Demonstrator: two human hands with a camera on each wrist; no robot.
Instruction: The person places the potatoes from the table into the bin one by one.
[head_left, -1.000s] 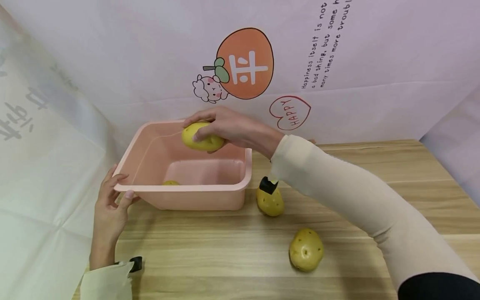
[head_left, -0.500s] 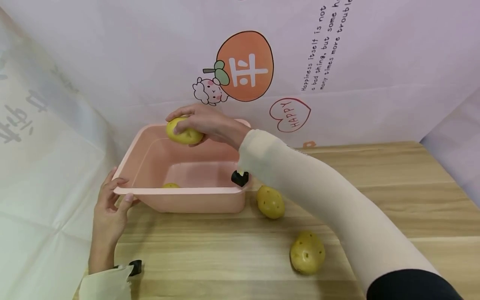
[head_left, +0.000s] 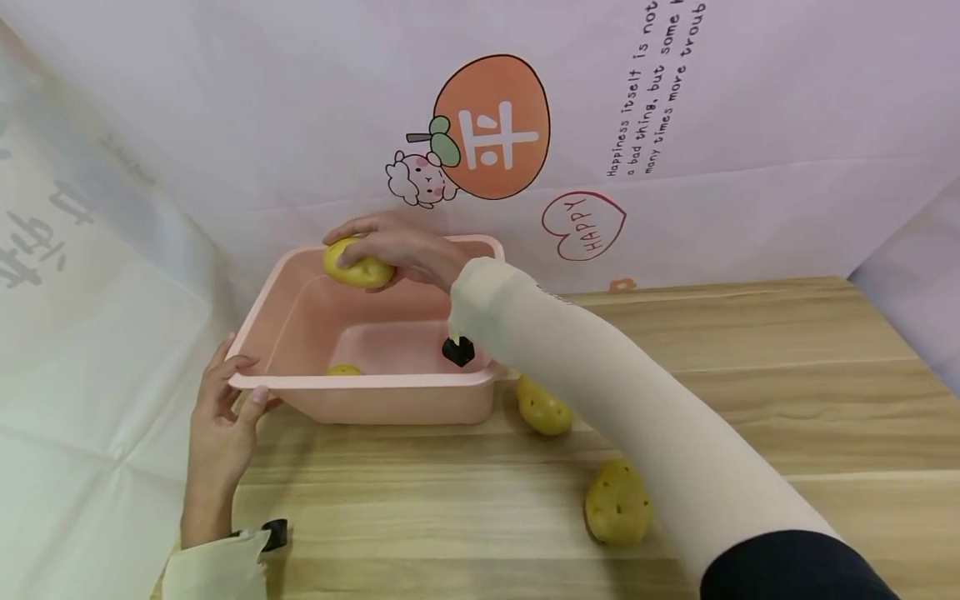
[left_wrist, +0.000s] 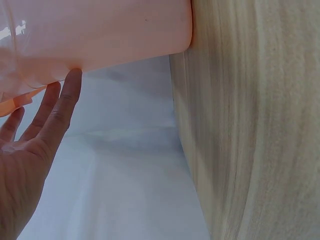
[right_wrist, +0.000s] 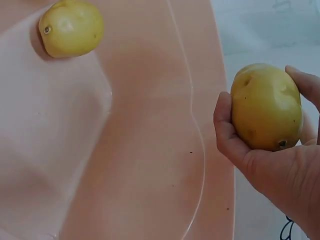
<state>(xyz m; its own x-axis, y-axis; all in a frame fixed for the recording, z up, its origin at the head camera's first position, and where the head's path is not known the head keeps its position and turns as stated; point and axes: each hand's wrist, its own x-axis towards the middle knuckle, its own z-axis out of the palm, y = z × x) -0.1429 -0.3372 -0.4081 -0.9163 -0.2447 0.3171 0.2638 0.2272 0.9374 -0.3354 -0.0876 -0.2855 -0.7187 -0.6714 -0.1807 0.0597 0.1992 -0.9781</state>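
Observation:
A pink plastic basin (head_left: 390,403) stands on the wooden table. My left hand (head_left: 223,429) grips its left front corner, some fingers over the rim and the thumb against the outside. In the left wrist view, fingertips touch the underside of the basin wall. Over the back left of the basin, my right hand (head_left: 401,247) holds a yellow potato (head_left: 358,264) between thumb and fingers. A second potato (right_wrist: 72,28) lies on the basin floor in the right wrist view; the front rim mostly hides it in the head view.
Two more potatoes lie on the table to the right of the basin, one potato (head_left: 543,407) close beside it and another potato (head_left: 618,504) nearer the front; my right sleeve partly covers both. A printed white cloth (head_left: 300,108) hangs behind the table (head_left: 420,500) and along the left.
My right hand has moved left with the potato, from the middle of the basin's back side to its back left. The left hand keeps its grip on the corner.

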